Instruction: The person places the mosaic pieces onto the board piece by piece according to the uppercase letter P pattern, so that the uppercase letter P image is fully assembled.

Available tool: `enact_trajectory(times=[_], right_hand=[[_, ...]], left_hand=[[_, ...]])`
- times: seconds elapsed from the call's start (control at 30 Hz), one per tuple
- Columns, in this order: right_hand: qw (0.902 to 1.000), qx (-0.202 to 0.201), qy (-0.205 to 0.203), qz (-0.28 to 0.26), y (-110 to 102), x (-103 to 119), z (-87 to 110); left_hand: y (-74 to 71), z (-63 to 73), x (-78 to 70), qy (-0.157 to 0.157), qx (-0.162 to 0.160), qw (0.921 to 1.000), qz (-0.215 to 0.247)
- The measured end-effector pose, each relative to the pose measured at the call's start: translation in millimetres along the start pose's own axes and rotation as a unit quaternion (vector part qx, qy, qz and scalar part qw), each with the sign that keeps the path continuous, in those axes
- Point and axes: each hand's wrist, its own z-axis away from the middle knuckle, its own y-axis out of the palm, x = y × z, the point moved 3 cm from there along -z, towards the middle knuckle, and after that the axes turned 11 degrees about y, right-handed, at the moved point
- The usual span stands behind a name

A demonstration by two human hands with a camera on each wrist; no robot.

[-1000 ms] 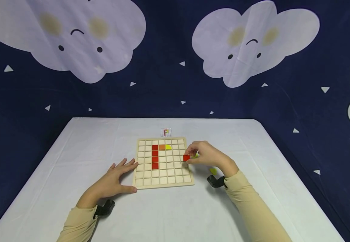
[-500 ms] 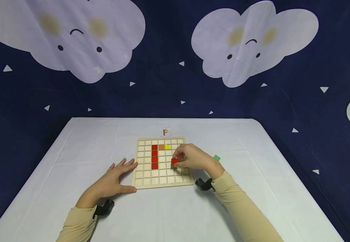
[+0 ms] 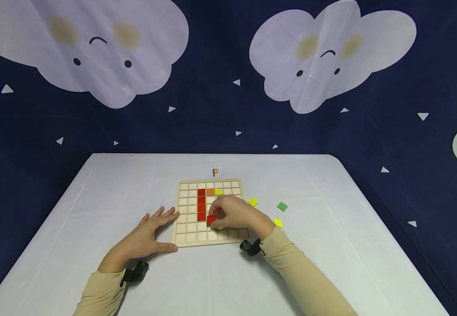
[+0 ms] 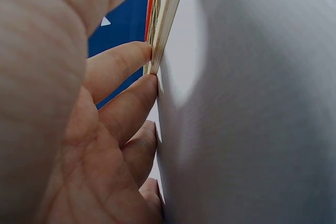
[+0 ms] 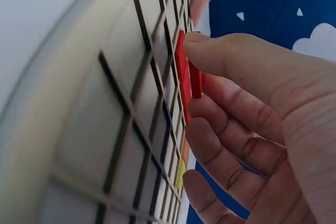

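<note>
A wooden grid board [image 3: 186, 237] lies on the white table. Several red square tiles [image 3: 201, 204] form a column in it, with an orange tile [image 3: 210, 192] and a yellow tile [image 3: 219, 192] to the right of the top one. My right hand [image 3: 238, 213] pinches another red tile [image 5: 196, 80] between thumb and fingers, just right of the column's lower end. In the right wrist view this tile is tilted off the board's surface. My left hand [image 3: 145, 239] is spread at the board's left edge, its thumb and index finger touching the frame.
Behind the board lies a small printed pattern card [image 3: 216, 172]. On the table to the right are a yellow tile [image 3: 253, 202], a green tile [image 3: 282, 206] and a nearer yellow tile [image 3: 277, 223], partly covered by the right wrist.
My right hand has carried the red tile leftward from the board's right edge to beside the red column. Loose tiles on the right have come into view. The left hand stays put.
</note>
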Motion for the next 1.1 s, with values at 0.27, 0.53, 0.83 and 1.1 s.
enact_trajectory(times=[0.27, 0.53, 0.83, 1.1], right_hand=[[0.9998, 0.005, -0.002, 0.019, 8.4, 11.3, -5.0], [0.9997, 0.011, -0.009, 0.021, 15.7, 16.0, -8.5], [0.9996, 0.020, -0.011, 0.016, 15.3, 20.1, -9.8], [0.9995, 0.024, 0.001, 0.019, 15.9, 20.2, -9.4]], left_hand=[[-0.4, -1.2, -1.0, -0.003, 0.001, 1.0000, 0.002], [0.1, -0.6, -0.6, 0.004, -0.002, 1.0000, 0.007], [-1.4, 0.0, -2.2, 0.004, -0.001, 1.0000, 0.004], [-1.7, 0.4, -3.8, 0.003, 0.001, 1.0000, 0.005]])
